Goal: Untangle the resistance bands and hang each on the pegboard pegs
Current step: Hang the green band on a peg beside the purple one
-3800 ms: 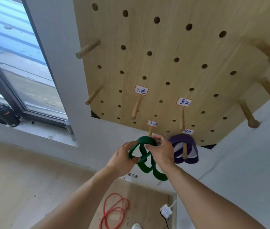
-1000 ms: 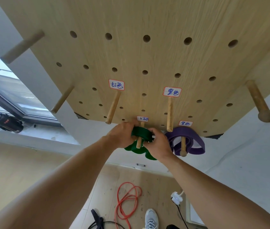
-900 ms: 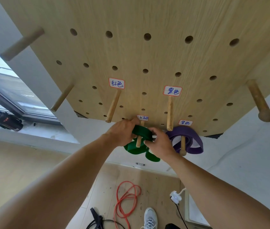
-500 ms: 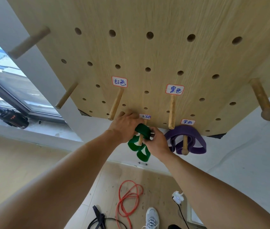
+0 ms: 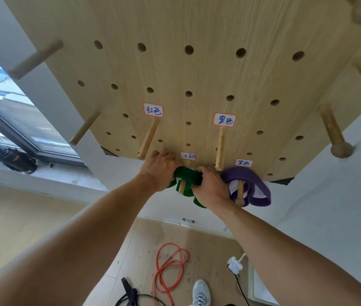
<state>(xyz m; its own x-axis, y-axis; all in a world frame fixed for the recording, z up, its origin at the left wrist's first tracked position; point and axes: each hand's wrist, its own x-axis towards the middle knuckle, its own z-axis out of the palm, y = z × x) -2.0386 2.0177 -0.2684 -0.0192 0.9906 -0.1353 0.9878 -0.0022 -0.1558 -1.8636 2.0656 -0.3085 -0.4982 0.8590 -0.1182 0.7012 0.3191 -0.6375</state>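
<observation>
A green resistance band (image 5: 187,176) is looped over a short wooden peg (image 5: 182,186) near the bottom of the light wood pegboard (image 5: 197,74). My left hand (image 5: 160,167) grips the band's left side and my right hand (image 5: 211,187) grips its right side, right at the peg. Part of the band hangs below my right hand. A purple band (image 5: 251,182) hangs on the neighbouring peg (image 5: 239,194) to the right. On the floor below lie a red band (image 5: 168,270) and a black band (image 5: 131,293).
Two bare labelled pegs (image 5: 147,140) (image 5: 219,150) stick out just above my hands. More pegs jut from the board's left (image 5: 84,127) and right (image 5: 335,134) edges. A window (image 5: 9,111) is at the left. A white plug and cable (image 5: 233,265) and my shoe (image 5: 200,293) are on the floor.
Both hands have brought the green band up onto its peg and pressed it closer to the board. The hanging loops have bunched up behind my right hand.
</observation>
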